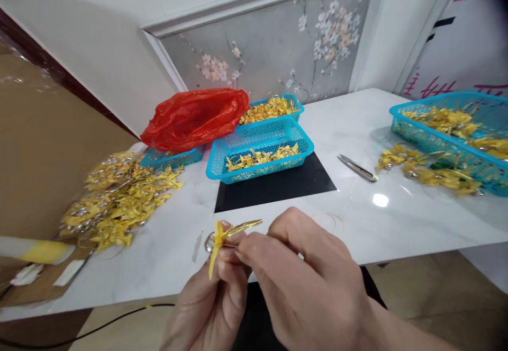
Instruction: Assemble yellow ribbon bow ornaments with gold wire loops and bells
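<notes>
Between my two hands is a small yellow artificial flower with a silvery bead at its face and a shiny golden leaf or loop beside it. My left hand pinches the flower from below, its thumb and fingers closed near the petals. My right hand is closed too, its fingertips pressed together at the thin stem behind the flower. What exactly those fingertips grip is mostly hidden. Beyond the hands, a blue plastic basket with some yellow flowers in it stands partly on a black mat.
A pile of beaded yellow flowers lies at the left, near a red plastic bag. Behind stands another blue basket. Thread snips lie right of the mat. Loose flowers lie against a blue basket at the right.
</notes>
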A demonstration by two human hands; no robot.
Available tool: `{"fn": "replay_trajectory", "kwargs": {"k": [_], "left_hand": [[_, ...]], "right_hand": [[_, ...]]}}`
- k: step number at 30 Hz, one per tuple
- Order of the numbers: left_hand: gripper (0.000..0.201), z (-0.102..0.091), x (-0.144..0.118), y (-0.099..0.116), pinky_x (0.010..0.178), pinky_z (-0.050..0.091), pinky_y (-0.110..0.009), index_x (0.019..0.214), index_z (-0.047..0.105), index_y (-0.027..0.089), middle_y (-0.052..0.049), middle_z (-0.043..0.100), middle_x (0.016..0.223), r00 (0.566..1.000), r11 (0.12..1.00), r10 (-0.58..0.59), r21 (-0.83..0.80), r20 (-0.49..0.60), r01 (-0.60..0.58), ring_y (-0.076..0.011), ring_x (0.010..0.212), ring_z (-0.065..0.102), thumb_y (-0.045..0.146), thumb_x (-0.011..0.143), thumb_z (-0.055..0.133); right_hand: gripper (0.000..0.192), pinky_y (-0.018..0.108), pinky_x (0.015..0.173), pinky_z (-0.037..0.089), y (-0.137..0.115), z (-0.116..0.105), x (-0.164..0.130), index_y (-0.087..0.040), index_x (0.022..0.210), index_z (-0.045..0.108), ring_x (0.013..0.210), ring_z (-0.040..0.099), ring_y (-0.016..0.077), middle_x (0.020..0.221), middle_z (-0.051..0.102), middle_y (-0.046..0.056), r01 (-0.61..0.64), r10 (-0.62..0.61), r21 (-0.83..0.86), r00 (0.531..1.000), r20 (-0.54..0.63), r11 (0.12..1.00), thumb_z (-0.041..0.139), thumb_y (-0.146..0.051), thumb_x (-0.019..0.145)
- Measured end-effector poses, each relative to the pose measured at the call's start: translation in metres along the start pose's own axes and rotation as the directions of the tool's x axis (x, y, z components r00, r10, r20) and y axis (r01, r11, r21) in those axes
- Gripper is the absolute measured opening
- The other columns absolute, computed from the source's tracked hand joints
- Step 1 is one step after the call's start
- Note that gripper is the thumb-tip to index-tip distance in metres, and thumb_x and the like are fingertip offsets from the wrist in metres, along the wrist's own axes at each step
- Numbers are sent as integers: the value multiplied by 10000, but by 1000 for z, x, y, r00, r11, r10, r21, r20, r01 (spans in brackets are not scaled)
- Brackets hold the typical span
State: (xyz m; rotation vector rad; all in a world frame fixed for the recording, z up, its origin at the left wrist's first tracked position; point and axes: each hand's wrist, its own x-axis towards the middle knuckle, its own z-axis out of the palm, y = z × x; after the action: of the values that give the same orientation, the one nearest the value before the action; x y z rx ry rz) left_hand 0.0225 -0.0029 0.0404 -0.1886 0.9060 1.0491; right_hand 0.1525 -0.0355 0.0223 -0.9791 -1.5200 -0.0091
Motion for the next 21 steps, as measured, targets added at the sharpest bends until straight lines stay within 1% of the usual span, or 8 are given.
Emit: {"fn": "replay_trajectory", "kwargs": {"k": [4,6,8,12,15,17,19,21], "left_hand": [[514,0,-1,1,497,556,-49,1028,677,143,-70,700,763,1000,1000,-12,21,-24,13,-57,503,691,123,1039,164],[487,-2,-1,2,502,548,-39,987,686,156,-48,712,743,999,997,-7,71,-37,10,-48,509,690,72,1024,208],[483,-4,0,3,524,548,-35,954,702,154,-36,730,739,1000,992,17,129,-10,-16,-43,527,695,41,1013,236],[485,-9,4,3,582,577,-80,877,744,155,-57,767,813,991,965,95,235,90,-114,-70,614,729,1,986,296],[414,-14,9,3,615,614,-151,830,765,180,-43,786,813,967,904,202,350,157,-245,-105,645,740,-97,871,461],[347,-17,11,4,597,623,-165,805,775,189,-14,782,771,932,843,270,408,242,-351,-110,612,727,-112,770,606],[273,-19,12,5,583,620,-150,779,786,187,1,777,755,900,793,304,440,313,-421,-110,602,716,-64,674,757],[250,-19,11,4,568,609,-126,732,794,183,7,774,741,887,763,328,462,325,-451,-106,598,709,-12,586,853]], "right_hand": [[311,240,450,406,-1,-1,-1,-110,628,682,528,463,117,599,464,27,-42,42,1,999,20,999,534,-87,900],[295,242,453,392,0,0,-3,-123,629,672,537,454,114,612,456,20,-42,42,-7,999,21,999,549,-83,894],[258,254,473,383,1,0,-4,-129,661,674,560,456,120,637,460,20,-37,37,-14,999,30,999,561,-74,886],[310,278,481,328,1,-1,-3,-134,674,675,557,397,129,639,436,20,18,-16,-70,999,28,997,476,-34,890],[389,293,483,320,1,-3,-1,-131,628,663,555,368,140,620,443,34,68,-67,-115,998,17,991,406,-30,901],[411,293,478,314,3,-6,-1,-126,645,679,559,376,144,620,457,40,65,-61,-143,998,32,988,385,-33,916],[395,279,472,317,5,-8,-2,-129,701,705,554,396,137,629,467,34,40,-33,-155,998,52,987,395,-38,928],[332,252,463,342,7,-10,-5,-139,763,718,546,427,121,642,468,21,-8,16,-126,998,68,992,444,-30,913]]}}
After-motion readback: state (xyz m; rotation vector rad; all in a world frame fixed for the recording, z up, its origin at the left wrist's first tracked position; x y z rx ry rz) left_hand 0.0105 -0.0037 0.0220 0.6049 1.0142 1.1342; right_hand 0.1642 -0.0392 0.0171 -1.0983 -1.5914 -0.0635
